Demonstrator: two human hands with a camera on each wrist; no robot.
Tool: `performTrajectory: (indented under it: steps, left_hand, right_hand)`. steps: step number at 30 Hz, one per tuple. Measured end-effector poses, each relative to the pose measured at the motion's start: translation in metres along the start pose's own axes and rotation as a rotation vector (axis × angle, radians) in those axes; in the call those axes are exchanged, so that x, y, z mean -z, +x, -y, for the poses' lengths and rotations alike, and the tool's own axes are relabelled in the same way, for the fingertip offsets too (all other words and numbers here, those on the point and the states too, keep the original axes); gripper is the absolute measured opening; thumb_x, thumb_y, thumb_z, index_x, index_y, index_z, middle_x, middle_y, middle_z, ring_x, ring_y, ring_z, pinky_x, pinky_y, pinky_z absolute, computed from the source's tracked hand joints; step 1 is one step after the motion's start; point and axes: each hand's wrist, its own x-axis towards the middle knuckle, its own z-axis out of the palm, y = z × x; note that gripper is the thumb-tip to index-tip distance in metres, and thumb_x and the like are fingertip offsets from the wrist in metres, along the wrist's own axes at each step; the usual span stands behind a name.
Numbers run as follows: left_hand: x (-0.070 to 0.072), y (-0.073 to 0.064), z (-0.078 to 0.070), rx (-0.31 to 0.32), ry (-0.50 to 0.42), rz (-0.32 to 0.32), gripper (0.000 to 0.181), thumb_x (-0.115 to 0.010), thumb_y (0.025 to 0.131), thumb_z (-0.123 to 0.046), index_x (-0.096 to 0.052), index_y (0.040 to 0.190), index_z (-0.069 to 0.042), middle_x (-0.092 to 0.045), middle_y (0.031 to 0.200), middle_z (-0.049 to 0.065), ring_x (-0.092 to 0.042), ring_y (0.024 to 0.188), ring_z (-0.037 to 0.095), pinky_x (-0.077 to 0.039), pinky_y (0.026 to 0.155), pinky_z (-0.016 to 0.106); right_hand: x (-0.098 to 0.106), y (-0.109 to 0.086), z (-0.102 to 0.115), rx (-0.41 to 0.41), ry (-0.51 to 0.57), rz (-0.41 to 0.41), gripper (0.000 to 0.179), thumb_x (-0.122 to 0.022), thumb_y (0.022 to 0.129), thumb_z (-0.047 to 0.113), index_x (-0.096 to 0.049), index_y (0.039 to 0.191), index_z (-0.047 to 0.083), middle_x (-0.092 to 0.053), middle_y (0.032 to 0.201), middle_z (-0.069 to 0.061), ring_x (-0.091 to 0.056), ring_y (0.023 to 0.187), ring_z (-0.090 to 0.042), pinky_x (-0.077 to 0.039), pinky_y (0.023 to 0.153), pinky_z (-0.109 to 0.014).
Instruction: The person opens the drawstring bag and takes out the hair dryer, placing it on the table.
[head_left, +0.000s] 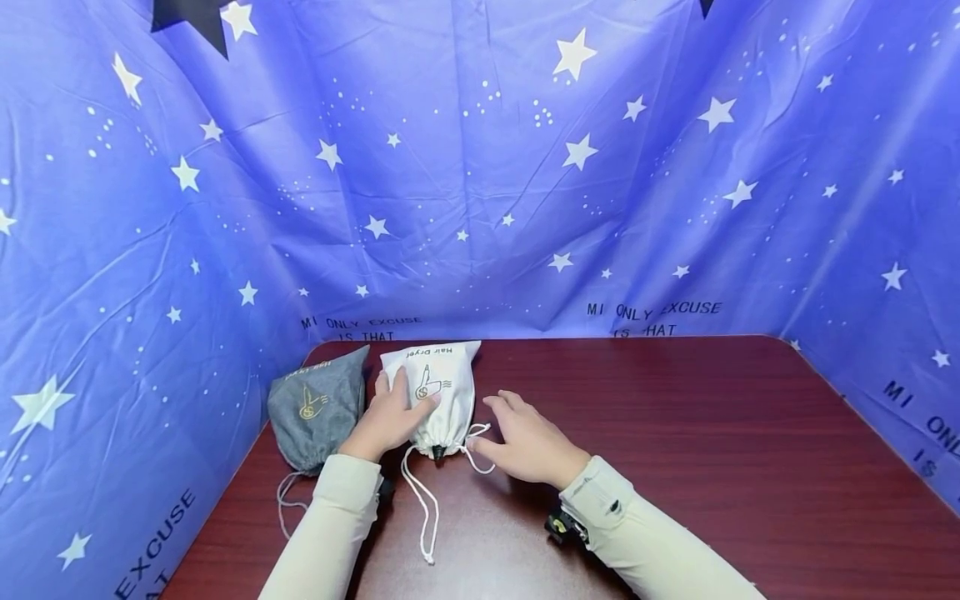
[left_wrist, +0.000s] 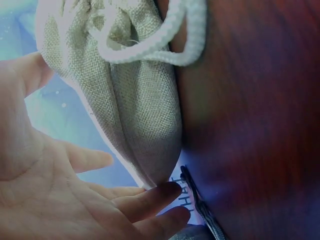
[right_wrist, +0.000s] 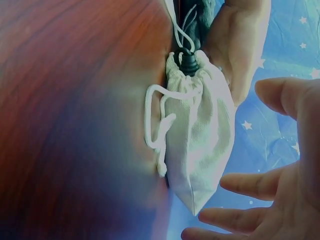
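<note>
A white drawstring bag [head_left: 453, 408], printed "Hair Dryer" with a gold dryer drawing, lies on the table with its gathered mouth toward me. From that mouth pokes a black ribbed piece [right_wrist: 189, 64], the rest hidden inside. My left hand [head_left: 390, 421] rests along the bag's left side, thumb over its front and fingers loosely straight. On the other side, my right hand [head_left: 528, 442] is spread just off the bag, fingertips near its edge and holding nothing. White drawstrings [head_left: 423, 508] trail from both sides of the mouth.
Left of the white bag lies a grey drawstring bag [head_left: 322, 421] with a similar gold print, its grey cord [head_left: 283, 500] hanging toward the table's left edge. The dark red wooden table [head_left: 690, 442] is backed by a blue star-patterned cloth [head_left: 480, 167] on three sides.
</note>
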Motion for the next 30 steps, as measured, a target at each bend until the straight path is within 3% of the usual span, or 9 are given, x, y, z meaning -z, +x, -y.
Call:
performTrajectory:
  steps: [16,30]
  left_hand:
    - [0.000,-0.002,-0.002,-0.018,0.016,0.027,0.098,-0.057,0.098,-0.058,-0.013,0.164,-0.001,0.002,0.165,0.040,-0.042,0.140,0.056,-0.040,0.113,0.061]
    - [0.000,-0.001,-0.001,-0.008,0.073,0.059,0.092,-0.058,0.098,-0.058,-0.021,0.164,-0.005,0.004,0.164,0.041,-0.044,0.140,0.055,-0.043,0.110,0.062]
  right_hand:
    - [-0.013,0.010,0.012,0.032,0.021,-0.012,0.079,-0.067,0.093,0.056,-0.050,0.147,0.001,-0.054,0.146,-0.019,-0.059,0.128,-0.039,-0.051,0.103,-0.054]
    - [-0.025,0.016,0.015,0.048,-0.004,-0.004,0.076,-0.068,0.093,0.054,-0.050,0.147,0.004,-0.055,0.146,-0.018,-0.058,0.128,-0.040,-0.050,0.104,-0.054]
